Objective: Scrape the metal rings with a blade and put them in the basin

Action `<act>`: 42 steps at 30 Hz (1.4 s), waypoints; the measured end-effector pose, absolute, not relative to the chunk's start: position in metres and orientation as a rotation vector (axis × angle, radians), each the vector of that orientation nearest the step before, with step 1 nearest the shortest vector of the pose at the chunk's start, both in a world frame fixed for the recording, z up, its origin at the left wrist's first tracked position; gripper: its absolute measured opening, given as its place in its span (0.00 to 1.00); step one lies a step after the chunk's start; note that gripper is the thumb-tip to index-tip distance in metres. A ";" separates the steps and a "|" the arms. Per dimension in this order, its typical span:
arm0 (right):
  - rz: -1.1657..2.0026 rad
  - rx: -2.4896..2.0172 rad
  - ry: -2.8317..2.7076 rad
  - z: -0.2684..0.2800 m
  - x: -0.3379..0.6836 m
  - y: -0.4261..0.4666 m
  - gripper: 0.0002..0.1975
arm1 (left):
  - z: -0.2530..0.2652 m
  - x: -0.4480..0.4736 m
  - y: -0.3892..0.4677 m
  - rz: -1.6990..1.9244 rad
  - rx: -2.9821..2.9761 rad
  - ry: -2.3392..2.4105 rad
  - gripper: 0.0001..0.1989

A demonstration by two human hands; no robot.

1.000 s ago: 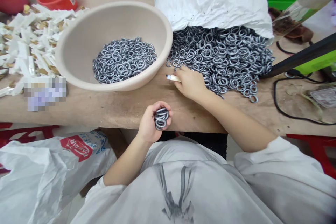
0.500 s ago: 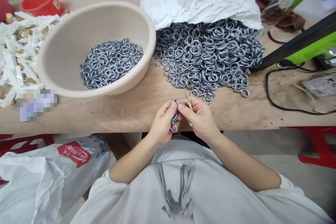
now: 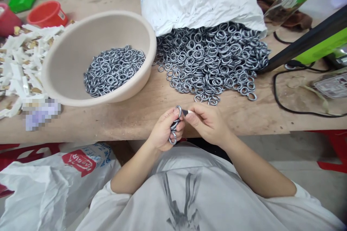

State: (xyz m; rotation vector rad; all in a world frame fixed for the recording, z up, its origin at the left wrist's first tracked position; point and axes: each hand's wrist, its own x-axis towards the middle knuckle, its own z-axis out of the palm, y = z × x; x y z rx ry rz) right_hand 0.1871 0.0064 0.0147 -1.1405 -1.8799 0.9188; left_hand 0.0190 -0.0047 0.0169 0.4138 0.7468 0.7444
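My left hand (image 3: 163,127) is closed around several dark grey rings (image 3: 173,126). One ring stands up between its thumb and forefinger. My right hand (image 3: 210,122) pinches a small knife (image 3: 185,112), its dark blade pointing left at the upright ring; most of the pale handle is hidden by the fingers. Whether the blade touches the ring I cannot tell. Beyond my hands lies a heap of similar rings (image 3: 208,57), spilling out of a white sack (image 3: 200,3). To the left, a beige basin (image 3: 65,57) holds more rings.
White strips with tan bits (image 3: 18,61) lie at the far left, near a red tub (image 3: 47,15) and a green tray (image 3: 23,0). A black cable (image 3: 276,97) loops across the right side of the wooden table (image 3: 130,122). A clear bottle (image 3: 295,0) leans behind it.
The knife has swung from pointing upward to pointing left at the ring. My left hand has shifted slightly left and down, and the view has tilted a little upward.
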 end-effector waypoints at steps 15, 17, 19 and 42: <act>0.839 -1.484 -1.760 0.001 0.196 0.021 0.25 | 0.044 -0.008 -0.007 0.798 0.820 0.771 0.19; 0.834 -1.482 -1.715 0.000 0.198 0.022 0.25 | 0.067 -0.032 0.011 1.209 1.160 0.976 0.16; 0.750 -1.516 -1.714 0.000 0.200 0.025 0.24 | 0.087 -0.060 0.037 1.612 1.436 1.298 0.11; 1.322 -1.149 -1.618 0.019 0.180 0.039 0.18 | 0.011 0.008 0.012 0.861 0.971 0.933 0.29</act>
